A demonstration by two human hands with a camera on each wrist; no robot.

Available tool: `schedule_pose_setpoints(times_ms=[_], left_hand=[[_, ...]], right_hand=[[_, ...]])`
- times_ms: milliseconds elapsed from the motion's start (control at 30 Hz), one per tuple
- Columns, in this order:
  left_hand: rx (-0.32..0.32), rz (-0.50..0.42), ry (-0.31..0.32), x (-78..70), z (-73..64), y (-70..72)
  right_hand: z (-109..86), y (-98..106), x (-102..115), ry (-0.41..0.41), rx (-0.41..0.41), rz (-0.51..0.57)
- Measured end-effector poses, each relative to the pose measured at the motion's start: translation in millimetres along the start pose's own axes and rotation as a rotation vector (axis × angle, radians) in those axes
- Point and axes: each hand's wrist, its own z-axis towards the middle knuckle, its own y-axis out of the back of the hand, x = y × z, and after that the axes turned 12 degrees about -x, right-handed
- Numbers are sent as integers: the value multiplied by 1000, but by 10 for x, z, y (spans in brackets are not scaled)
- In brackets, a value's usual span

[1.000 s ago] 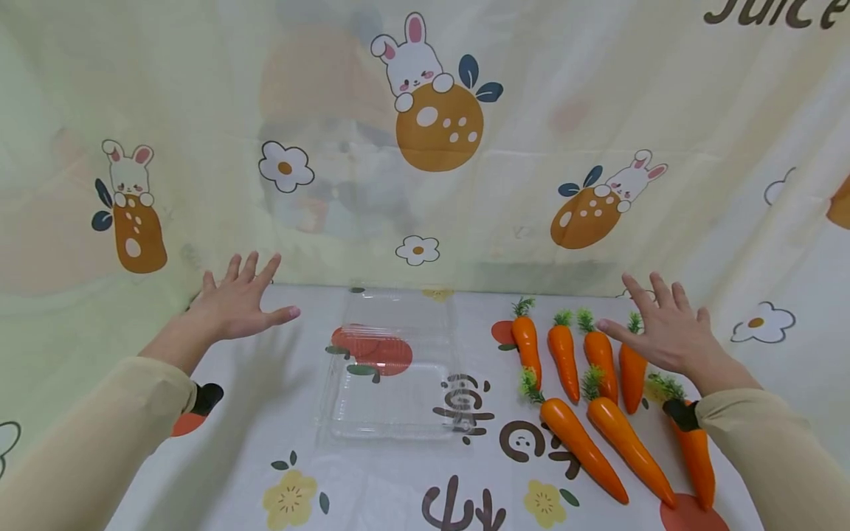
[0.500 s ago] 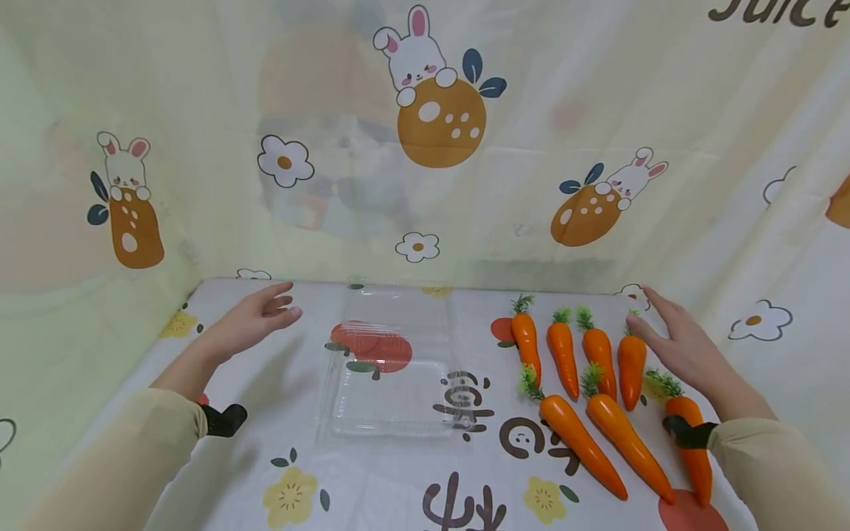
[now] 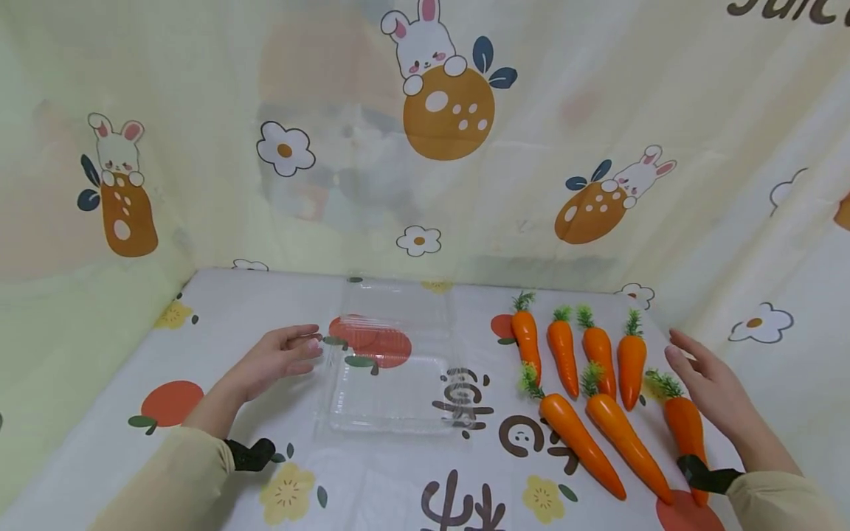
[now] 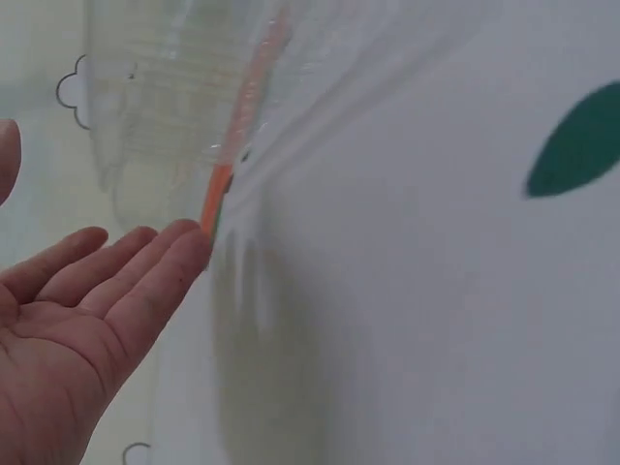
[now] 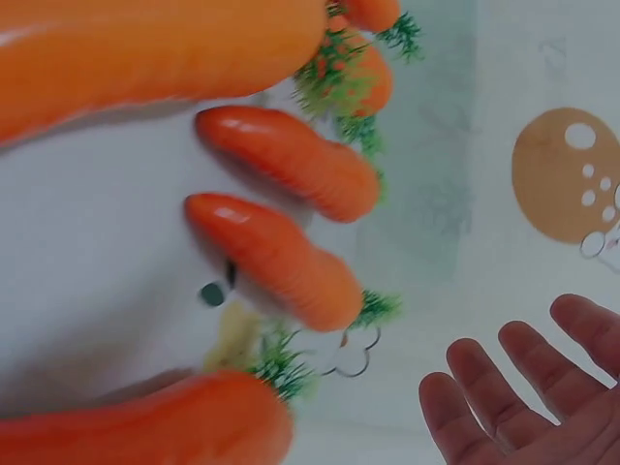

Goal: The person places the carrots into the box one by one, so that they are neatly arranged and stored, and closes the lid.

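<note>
A clear plastic clamshell box (image 3: 392,394) lies with its lid folded back on the tablecloth, in the middle of the head view. My left hand (image 3: 282,358) hovers just left of the box, fingers loosely extended and holding nothing. In the left wrist view the fingertips (image 4: 189,242) point toward the box's see-through wall (image 4: 165,107). Several orange toy carrots with green tops lie on the right, among them a front carrot (image 3: 584,446) and a rightmost carrot (image 3: 684,424). Beside that rightmost carrot is my right hand (image 3: 713,383), relaxed, with nothing in it.
A white printed tablecloth (image 3: 372,487) covers the table. Behind it hangs a pale curtain (image 3: 332,221) with rabbit and flower prints, close along the table's back edge. A dark strap (image 3: 251,454) sits at my left wrist, another strap (image 3: 707,476) at my right.
Both hands have come down and nearer from their raised, spread pose. The left hand has moved right toward the box; the right hand has shifted outward, off the carrots. Box and carrots stay put.
</note>
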Motion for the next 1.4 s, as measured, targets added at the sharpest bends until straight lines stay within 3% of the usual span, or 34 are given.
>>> schedule_pose_setpoints(times_ms=[200,400,633,933,1400], left_hand=[[-2,-11,4,127,-8,-116],[-1,-46,23,173,-13,-180],[-7,-32,2,204,-9,-213],[-26,-18,13,229,-17,-253],[-12,-32,-9,271,-11,-255]], right_hand=[[-89,26,-194,-36,22,-38],[-177,42,-397,-136,106,-94],[-281,24,-523,-247,165,-99],[-338,-55,-639,-240,140,-166],[-430,-126,-725,-325,165,-186]])
